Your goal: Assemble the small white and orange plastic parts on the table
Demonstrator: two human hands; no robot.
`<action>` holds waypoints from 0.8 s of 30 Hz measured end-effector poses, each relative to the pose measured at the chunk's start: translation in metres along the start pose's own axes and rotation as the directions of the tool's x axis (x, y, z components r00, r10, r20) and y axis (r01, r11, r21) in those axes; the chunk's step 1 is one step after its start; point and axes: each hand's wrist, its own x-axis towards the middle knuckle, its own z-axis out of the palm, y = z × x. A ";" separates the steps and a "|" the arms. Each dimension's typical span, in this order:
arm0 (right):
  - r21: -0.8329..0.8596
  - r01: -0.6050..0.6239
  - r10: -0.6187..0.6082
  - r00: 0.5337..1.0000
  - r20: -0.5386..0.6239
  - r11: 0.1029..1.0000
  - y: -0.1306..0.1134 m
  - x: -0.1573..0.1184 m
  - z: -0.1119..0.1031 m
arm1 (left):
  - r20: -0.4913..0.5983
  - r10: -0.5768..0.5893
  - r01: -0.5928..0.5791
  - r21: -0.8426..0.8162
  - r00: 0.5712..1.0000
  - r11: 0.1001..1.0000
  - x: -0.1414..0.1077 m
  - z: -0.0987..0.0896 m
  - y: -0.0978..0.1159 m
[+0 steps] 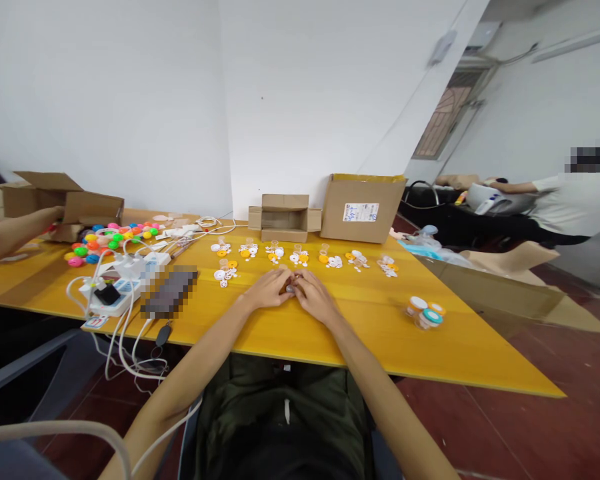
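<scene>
My left hand point(271, 289) and my right hand point(311, 293) meet over the middle of the yellow table point(370, 333). Fingers of both are closed round something small between them, too hidden to name. Behind them lie several small groups of parts, each with a clear cup, white discs and an orange ring; one orange ring point(304, 259) is just beyond my hands. Another group with white discs point(220, 275) lies left of my left hand. To the right stand small jars with a white lid point(419, 303), an orange lid point(437, 308) and a teal lid point(433, 317).
An open small box point(285, 223) and a large carton point(363, 210) stand at the back. Left are a power strip point(130, 287), cables, a phone point(170, 292) and colourful balls point(93, 245). Another person's arm point(20, 233) reaches to a box; a person point(565, 200) sits far right.
</scene>
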 end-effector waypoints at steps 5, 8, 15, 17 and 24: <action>-0.001 -0.006 0.006 1.000 0.000 1.000 0.000 0.000 0.001 | -0.007 0.008 -0.008 -0.014 1.000 1.000 0.000 0.001 -0.001; -0.002 -0.011 0.011 1.000 -0.011 1.000 0.000 0.000 0.001 | -0.014 0.015 -0.015 -0.019 1.000 1.000 -0.001 0.001 -0.002; 0.018 -0.003 0.003 1.000 -0.028 1.000 -0.002 0.000 0.000 | -0.003 0.011 -0.012 -0.009 1.000 1.000 0.000 0.001 -0.002; 0.018 -0.002 0.002 1.000 -0.026 1.000 -0.002 0.000 0.000 | -0.004 0.008 -0.008 -0.014 1.000 1.000 0.000 0.001 -0.001; 0.007 -0.008 0.008 1.000 -0.013 1.000 -0.001 0.000 0.000 | -0.006 0.008 -0.008 -0.020 1.000 1.000 0.000 0.000 -0.001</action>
